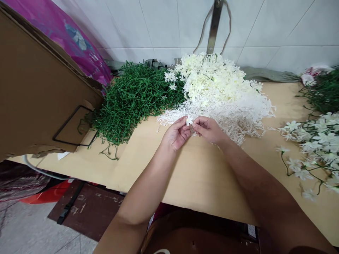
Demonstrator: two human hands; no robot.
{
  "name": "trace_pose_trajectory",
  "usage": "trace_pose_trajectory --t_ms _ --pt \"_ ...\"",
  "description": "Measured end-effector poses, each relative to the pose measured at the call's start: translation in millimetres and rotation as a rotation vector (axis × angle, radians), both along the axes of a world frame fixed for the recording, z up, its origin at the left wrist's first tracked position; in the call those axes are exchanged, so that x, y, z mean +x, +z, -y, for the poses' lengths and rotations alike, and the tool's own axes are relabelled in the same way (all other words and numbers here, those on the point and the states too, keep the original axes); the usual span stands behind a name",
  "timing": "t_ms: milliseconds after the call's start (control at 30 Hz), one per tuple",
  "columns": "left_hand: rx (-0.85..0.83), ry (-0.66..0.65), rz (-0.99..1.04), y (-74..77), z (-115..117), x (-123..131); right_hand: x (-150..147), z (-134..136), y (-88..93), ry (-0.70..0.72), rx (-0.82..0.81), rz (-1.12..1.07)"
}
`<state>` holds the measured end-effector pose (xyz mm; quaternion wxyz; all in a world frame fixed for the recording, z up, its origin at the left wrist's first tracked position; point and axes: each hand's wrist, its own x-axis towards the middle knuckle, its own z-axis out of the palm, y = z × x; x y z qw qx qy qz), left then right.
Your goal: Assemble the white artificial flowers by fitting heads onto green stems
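A small white flower point(189, 120) is pinched between the fingertips of my left hand point(179, 133), over the front edge of the white pieces. My right hand point(207, 129) meets it from the right, its thumb and forefinger closed at the flower's edge; what they grip is too small to make out. Just behind my hands lies a heap of thin white stick-like pieces point(238, 114). Loose white flower heads point(215, 79) are piled behind that heap. Green plastic stems point(137, 93) form a tangled mound to the left.
A cardboard box point(39, 84) with a black wire frame point(75, 125) stands at the left of the table point(148, 162). Finished-looking white flowers on stems point(323, 141) lie at the right, with more greenery point(321, 91) behind. A tiled wall point(164, 24) closes the back.
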<state>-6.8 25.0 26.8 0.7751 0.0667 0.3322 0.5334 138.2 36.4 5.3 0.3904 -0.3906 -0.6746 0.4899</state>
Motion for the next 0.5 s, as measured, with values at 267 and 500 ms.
trace_pose_trajectory --t_ms 267,500 --pt "0.048 -0.024 -0.070 -1.6 -0.2 -0.5 0.7 -2.4 -4.4 -0.007 -0.018 0.005" --pt "0.118 -0.083 -0.201 -6.4 -0.6 2.3 -1.2 -1.2 -2.4 -0.010 0.003 -0.016"
